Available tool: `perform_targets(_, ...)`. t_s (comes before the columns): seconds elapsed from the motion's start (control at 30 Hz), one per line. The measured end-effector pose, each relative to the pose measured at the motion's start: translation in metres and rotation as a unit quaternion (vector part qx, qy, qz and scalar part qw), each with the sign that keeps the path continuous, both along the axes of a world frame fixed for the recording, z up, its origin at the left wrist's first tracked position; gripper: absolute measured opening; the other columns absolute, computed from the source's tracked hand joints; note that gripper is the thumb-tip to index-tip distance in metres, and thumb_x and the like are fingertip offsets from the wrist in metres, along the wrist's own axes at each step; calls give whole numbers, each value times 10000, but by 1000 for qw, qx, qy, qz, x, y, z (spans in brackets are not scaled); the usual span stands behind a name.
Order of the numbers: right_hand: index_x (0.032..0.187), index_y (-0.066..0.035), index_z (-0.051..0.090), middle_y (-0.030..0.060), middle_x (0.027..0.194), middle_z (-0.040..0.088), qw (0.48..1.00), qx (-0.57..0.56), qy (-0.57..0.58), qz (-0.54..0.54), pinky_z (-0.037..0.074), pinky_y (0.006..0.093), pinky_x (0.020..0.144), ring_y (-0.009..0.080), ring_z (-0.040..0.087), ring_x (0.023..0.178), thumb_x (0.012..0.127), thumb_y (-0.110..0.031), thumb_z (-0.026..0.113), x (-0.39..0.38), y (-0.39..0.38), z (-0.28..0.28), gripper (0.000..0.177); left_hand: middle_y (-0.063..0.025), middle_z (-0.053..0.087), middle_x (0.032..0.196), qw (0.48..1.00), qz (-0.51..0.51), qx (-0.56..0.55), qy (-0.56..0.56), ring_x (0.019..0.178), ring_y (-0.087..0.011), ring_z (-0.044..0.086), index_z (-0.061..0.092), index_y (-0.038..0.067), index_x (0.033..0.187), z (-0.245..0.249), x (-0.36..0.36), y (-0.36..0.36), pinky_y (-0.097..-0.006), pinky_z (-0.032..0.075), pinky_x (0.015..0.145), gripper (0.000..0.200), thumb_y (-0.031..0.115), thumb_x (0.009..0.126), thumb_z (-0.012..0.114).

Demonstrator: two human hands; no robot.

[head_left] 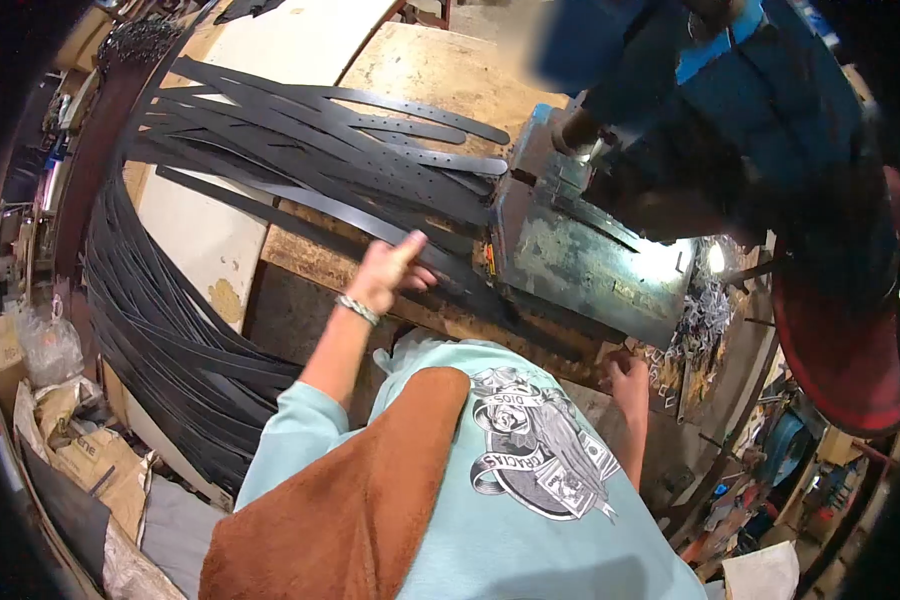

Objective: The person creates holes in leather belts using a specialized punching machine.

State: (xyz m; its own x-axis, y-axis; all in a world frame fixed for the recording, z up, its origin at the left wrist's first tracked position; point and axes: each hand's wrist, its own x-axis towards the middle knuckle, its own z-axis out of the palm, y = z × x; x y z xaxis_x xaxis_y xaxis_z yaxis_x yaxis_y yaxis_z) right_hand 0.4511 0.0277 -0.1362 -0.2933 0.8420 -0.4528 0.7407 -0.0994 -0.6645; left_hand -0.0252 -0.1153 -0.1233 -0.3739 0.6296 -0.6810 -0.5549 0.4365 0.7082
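Teal shirt point(500, 530) reads "DIOS", "GRACIAS"; left fingers point(423, 279) and right fingers point(620, 367) curl by black straps point(305, 155), grip unclear.

Counts. Hands: two, one left hand point(392, 276) and one right hand point(626, 374). Bracelet point(357, 309): one. Black straps point(300, 130): many, overlapping, exact number not readable; they form two masses, one spread over the worktop point(420, 60) and one curved bundle point(170, 330). Rounded strap ends near the machine point(590, 265): at least three. Machine: one. Pale scraps point(705, 315): one heap, pieces too small and tangled to count. Red disc-like part point(850, 370): one. Shirt point(470, 555): one, with two lettered banners in its print. Brown cloth point(360, 490): one. Clear plastic bag point(52, 345): one.
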Motion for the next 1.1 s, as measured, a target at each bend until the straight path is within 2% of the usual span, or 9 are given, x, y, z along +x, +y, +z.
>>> perform_targets(0.13, 1018, 54, 717, 171, 762, 704, 991, 48, 74, -103, 503, 395, 666, 247, 621, 658, 914, -156, 699, -28, -8, 4, 235, -151, 759, 888, 996, 65, -42, 43, 638, -228, 745, 653, 4, 1044, 5, -87, -14, -269, 464, 424, 529, 522, 963, 724)
perform_targets(0.27, 1028, 29, 664, 107, 722, 649, 981, 115, 78, -133, 485, 402, 654, 191, 590, 666, 901, -129, 718, -21, -10, -31, 209, -202, 751, 816, 964, 42, -197, 173, 623, -251, 753, 621, -40, 948, -7, -128, -21, -287, 444, 385, 646, 604, 959, 674)
perform_targets(0.33, 1020, 19, 665, 141, 771, 671, 984, 69, 64, -154, 496, 419, 676, 236, 633, 710, 893, -131, 729, -41, -13, 5, 207, -210, 743, 796, 946, 38, -226, 230, 641, -251, 762, 616, -49, 938, 1, -122, -21, -291, 456, 385, 635, 583, 963, 676)
perform_targets(0.5, 1030, 5, 671, 215, 916, 687, 959, 271, -82, 5, 521, 475, 731, 391, 679, 856, 868, -185, 783, -23, -27, -12, 273, -210, 710, 944, 966, 150, -34, 208, 659, -286, 759, 598, -95, 982, -9, -106, -16, -338, 645, 539, 347, 234, 996, 708)
perform_targets(0.6, 1105, 3, 683, 224, 961, 682, 948, 287, -112, 82, 525, 499, 745, 433, 664, 888, 858, -230, 806, -45, -42, 2, 361, -188, 704, 909, 964, 147, -2, 222, 656, -278, 756, 591, -86, 977, -12, -107, -5, -340, 638, 531, 333, 224, 993, 712)
perform_targets(0.77, 1233, -10, 675, 245, 976, 673, 922, 265, -126, 253, 518, 511, 755, 438, 650, 874, 854, -317, 821, -83, -52, 14, 508, -169, 705, 829, 944, 26, -159, 287, 601, -252, 740, 592, -51, 990, 5, -120, 26, -335, 568, 445, 603, 539, 957, 715)
perform_targets(0.87, 1228, -7, 670, 259, 959, 666, 923, 234, -158, 260, 513, 508, 772, 445, 642, 888, 853, -355, 820, -78, -54, -8, 534, -148, 712, 803, 891, -175, -262, 327, 595, -240, 739, 590, -52, 1029, -2, -154, 37, -308, 506, 410, 643, 579, 959, 694)
perform_targets(1.0, 1218, 3, 666, 267, 992, 681, 927, 202, -166, 269, 513, 500, 817, 454, 640, 932, 867, -306, 802, -83, -49, 3, 487, -132, 737, 847, 985, 23, -68, 156, 674, -202, 761, 666, -13, 938, -14, -154, 18, -265, 472, 444, 443, 420, 965, 759)
perform_targets(1.1, 1213, -4, 664, 254, 1065, 691, 963, 136, -93, 211, 517, 485, 886, 453, 647, 1003, 876, -233, 784, -83, -46, 13, 425, -89, 750, 966, 988, 124, 84, 19, 880, -169, 764, 690, 17, 1014, -45, -155, -13, -232, 505, 558, 180, 197, 1015, 705)
